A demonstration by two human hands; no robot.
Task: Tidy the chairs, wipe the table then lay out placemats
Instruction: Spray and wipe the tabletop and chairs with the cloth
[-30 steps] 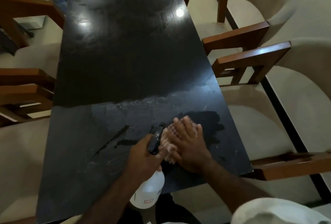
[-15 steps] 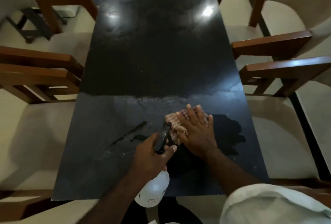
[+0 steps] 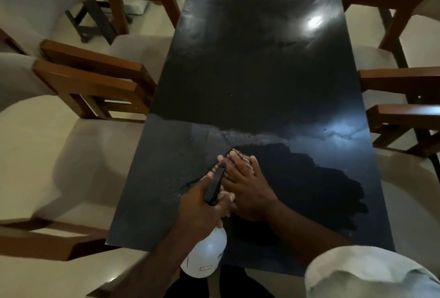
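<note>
Cloth [image 3: 240,157] sits on the near half of the black table [image 3: 257,71], mostly hidden under my right hand [image 3: 247,190], which lies flat on it, fingers spread. My left hand [image 3: 202,209] is wrapped around the neck of a white spray bottle [image 3: 206,256]; its black nozzle [image 3: 215,184] points forward, just beside the right hand. Dark wet patch to the right of the cloth, streaky band across the middle. Wooden-armed cushioned chairs [image 3: 90,83] flank both long sides, tucked close.
</note>
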